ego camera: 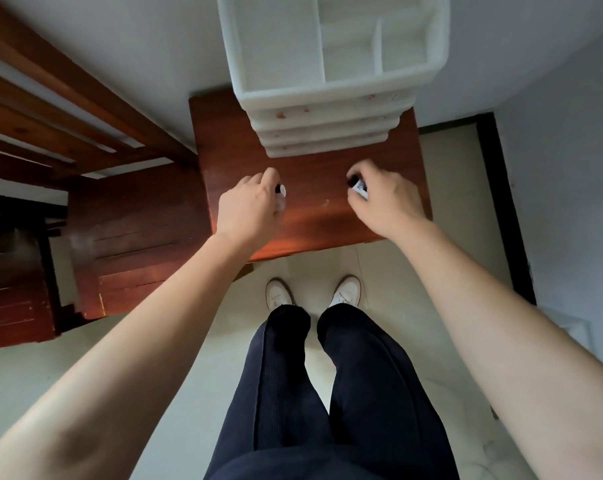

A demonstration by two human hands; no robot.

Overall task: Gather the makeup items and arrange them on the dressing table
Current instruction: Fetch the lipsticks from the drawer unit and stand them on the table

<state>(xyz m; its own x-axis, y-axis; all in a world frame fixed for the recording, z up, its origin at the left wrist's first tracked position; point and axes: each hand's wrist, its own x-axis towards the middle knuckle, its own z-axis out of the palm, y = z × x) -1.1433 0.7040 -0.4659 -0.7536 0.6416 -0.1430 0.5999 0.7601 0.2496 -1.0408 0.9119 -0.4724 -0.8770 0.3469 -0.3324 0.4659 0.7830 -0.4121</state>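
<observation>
My left hand (250,206) is closed around a small makeup item with a white round end and a black band (280,189), held just above the reddish wooden dressing table (314,209). Over the right half of the same table, my right hand (383,199) grips a small black-and-white tube or stick (357,186), most of it hidden by my fingers. A white plastic drawer organiser (328,109) stands at the back of the table, its top tray split into compartments that look bare.
A dark wooden bed frame (85,109) and a wooden cabinet (127,237) stand to the left of the table. White walls lie behind and to the right. My legs and white shoes (314,292) stand on pale floor tiles in front.
</observation>
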